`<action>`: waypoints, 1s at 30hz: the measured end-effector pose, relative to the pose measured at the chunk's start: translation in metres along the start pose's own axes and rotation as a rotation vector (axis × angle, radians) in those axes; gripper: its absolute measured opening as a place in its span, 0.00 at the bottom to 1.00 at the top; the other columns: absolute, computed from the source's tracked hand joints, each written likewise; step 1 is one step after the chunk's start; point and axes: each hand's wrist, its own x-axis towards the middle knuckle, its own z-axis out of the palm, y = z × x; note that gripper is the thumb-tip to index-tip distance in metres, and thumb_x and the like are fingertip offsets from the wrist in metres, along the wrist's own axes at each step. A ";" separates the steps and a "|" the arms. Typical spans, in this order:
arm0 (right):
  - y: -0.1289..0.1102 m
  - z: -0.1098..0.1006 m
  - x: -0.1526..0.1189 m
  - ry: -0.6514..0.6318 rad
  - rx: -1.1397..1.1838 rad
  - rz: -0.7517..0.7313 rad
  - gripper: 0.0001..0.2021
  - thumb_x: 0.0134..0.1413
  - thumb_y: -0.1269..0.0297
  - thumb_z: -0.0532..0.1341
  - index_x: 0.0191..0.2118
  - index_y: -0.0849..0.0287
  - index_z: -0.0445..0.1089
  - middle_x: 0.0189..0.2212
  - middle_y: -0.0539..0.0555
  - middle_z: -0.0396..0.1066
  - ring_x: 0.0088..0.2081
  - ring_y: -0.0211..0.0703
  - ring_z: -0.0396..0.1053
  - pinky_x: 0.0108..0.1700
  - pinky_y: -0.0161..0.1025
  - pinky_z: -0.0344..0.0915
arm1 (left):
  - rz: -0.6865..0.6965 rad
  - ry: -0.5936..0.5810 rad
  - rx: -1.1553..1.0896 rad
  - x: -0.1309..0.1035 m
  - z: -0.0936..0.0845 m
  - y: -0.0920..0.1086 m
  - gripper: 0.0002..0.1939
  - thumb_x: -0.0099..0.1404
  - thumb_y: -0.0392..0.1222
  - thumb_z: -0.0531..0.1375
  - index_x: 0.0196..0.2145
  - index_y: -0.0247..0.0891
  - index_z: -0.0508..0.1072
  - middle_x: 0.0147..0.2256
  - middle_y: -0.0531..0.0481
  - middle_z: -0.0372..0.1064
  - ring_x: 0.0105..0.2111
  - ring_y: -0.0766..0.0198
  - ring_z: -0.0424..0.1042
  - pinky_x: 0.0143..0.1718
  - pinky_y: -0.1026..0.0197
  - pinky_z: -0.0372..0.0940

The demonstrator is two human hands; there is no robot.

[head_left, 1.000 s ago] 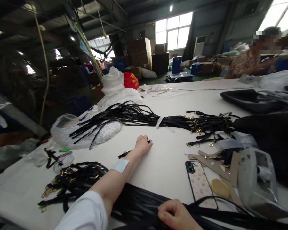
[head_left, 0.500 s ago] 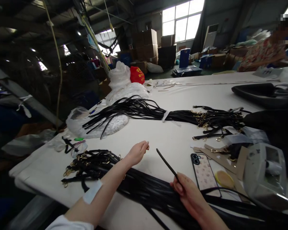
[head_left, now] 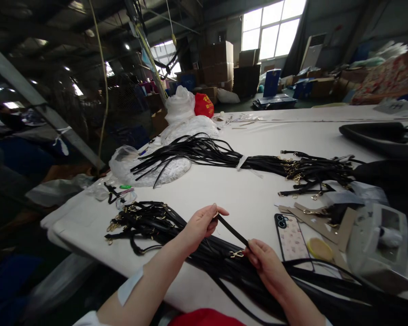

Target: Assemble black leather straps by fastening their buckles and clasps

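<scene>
A thin black strap (head_left: 234, 232) runs between my two hands above the near bundle. My left hand (head_left: 201, 222) pinches its upper end, where a small gold-coloured piece shows at the fingertips. Lower right, my right hand (head_left: 263, 260) grips the same strap between thumb and fingers. A gold clasp (head_left: 237, 254) hangs just left of the right fingers. Beneath both hands lies a thick bundle of black straps (head_left: 224, 267), with gold hardware at its left end. Farther back, a second bundle of black straps (head_left: 204, 151) is tied with a white band (head_left: 242, 162).
Right of my hands are a patterned phone (head_left: 292, 237), a yellow-rimmed disc (head_left: 319, 248), cardboard strips (head_left: 314, 224) and a grey machine (head_left: 377, 244). Plastic bags and a red bag (head_left: 204, 105) stand at the table's far left. A person's patterned sleeve (head_left: 382, 77) shows far right.
My left hand has closed on the strap's free end, where it was apart from it before. A gold clasp now shows beside my right hand. The view has shifted slightly left.
</scene>
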 end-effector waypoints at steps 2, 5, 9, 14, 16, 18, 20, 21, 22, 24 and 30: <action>-0.001 0.001 -0.001 0.001 -0.021 0.005 0.23 0.46 0.44 0.68 0.21 0.60 0.65 0.13 0.42 0.54 0.20 0.32 0.45 0.26 0.34 0.50 | 0.022 -0.006 0.084 -0.002 0.006 -0.004 0.29 0.65 0.64 0.51 0.40 0.33 0.74 0.18 0.61 0.44 0.17 0.72 0.44 0.18 0.68 0.40; -0.001 0.001 -0.002 -0.012 -0.051 -0.009 0.23 0.45 0.44 0.68 0.22 0.60 0.66 0.13 0.42 0.55 0.19 0.31 0.46 0.24 0.33 0.46 | 0.111 -0.012 0.312 -0.006 0.020 -0.014 0.23 0.66 0.58 0.54 0.41 0.35 0.75 0.22 0.54 0.62 0.24 0.68 0.61 0.25 0.66 0.57; -0.002 0.000 -0.004 -0.020 -0.098 -0.063 0.22 0.48 0.44 0.66 0.25 0.61 0.69 0.15 0.44 0.59 0.20 0.32 0.51 0.24 0.33 0.49 | 0.134 -0.103 0.484 -0.010 0.039 -0.026 0.16 0.68 0.50 0.54 0.41 0.36 0.74 0.36 0.47 0.75 0.38 0.60 0.72 0.43 0.61 0.65; -0.009 -0.001 -0.015 0.047 -0.349 -0.382 0.25 0.53 0.46 0.64 0.52 0.55 0.69 0.48 0.56 0.71 0.48 0.47 0.67 0.52 0.43 0.63 | 0.112 -0.152 0.768 -0.006 0.057 -0.035 0.13 0.67 0.48 0.54 0.39 0.38 0.74 0.35 0.46 0.76 0.35 0.57 0.74 0.41 0.58 0.66; -0.013 0.001 -0.021 0.044 -0.581 -0.560 0.25 0.56 0.49 0.62 0.57 0.53 0.66 0.59 0.57 0.63 0.59 0.51 0.60 0.62 0.50 0.55 | 0.097 -0.179 0.958 -0.005 0.065 -0.039 0.11 0.65 0.45 0.55 0.38 0.37 0.74 0.34 0.44 0.75 0.34 0.53 0.74 0.39 0.56 0.66; -0.016 0.002 -0.025 0.077 -0.677 -0.627 0.18 0.63 0.52 0.55 0.54 0.52 0.69 0.58 0.56 0.64 0.60 0.50 0.59 0.64 0.51 0.53 | 0.102 -0.257 1.006 -0.004 0.071 -0.041 0.11 0.63 0.41 0.55 0.38 0.35 0.74 0.35 0.41 0.75 0.35 0.51 0.74 0.38 0.55 0.66; -0.018 0.001 -0.026 0.150 -0.624 -0.634 0.19 0.68 0.54 0.47 0.50 0.53 0.72 0.55 0.56 0.68 0.58 0.48 0.63 0.62 0.51 0.56 | 0.118 -0.329 0.910 -0.002 0.071 -0.041 0.13 0.61 0.38 0.54 0.41 0.36 0.74 0.39 0.42 0.75 0.38 0.52 0.73 0.41 0.56 0.66; -0.020 0.000 -0.026 0.202 -0.573 -0.629 0.21 0.69 0.53 0.46 0.48 0.54 0.73 0.52 0.56 0.69 0.56 0.48 0.64 0.61 0.51 0.59 | 0.119 -0.354 0.839 0.000 0.069 -0.040 0.15 0.60 0.36 0.53 0.43 0.37 0.73 0.41 0.44 0.75 0.40 0.54 0.73 0.43 0.57 0.66; -0.021 -0.002 -0.026 0.253 -0.530 -0.615 0.22 0.69 0.52 0.45 0.47 0.56 0.73 0.50 0.57 0.70 0.54 0.48 0.66 0.59 0.50 0.61 | 0.112 -0.370 0.776 0.002 0.066 -0.038 0.16 0.60 0.35 0.52 0.44 0.38 0.73 0.42 0.46 0.75 0.42 0.55 0.72 0.45 0.57 0.65; -0.025 -0.006 -0.026 0.343 -0.485 -0.573 0.24 0.68 0.50 0.44 0.43 0.57 0.74 0.45 0.56 0.73 0.49 0.47 0.69 0.55 0.47 0.64 | 0.090 -0.385 0.708 0.006 0.059 -0.035 0.18 0.60 0.33 0.50 0.45 0.39 0.73 0.43 0.48 0.74 0.44 0.58 0.71 0.48 0.58 0.64; -0.027 -0.015 -0.023 0.381 -0.496 -0.485 0.27 0.66 0.45 0.47 0.35 0.58 0.76 0.28 0.52 0.74 0.30 0.40 0.69 0.35 0.39 0.66 | 0.094 -0.367 0.769 0.009 0.054 -0.037 0.16 0.67 0.37 0.48 0.47 0.38 0.71 0.41 0.47 0.74 0.42 0.58 0.72 0.47 0.58 0.64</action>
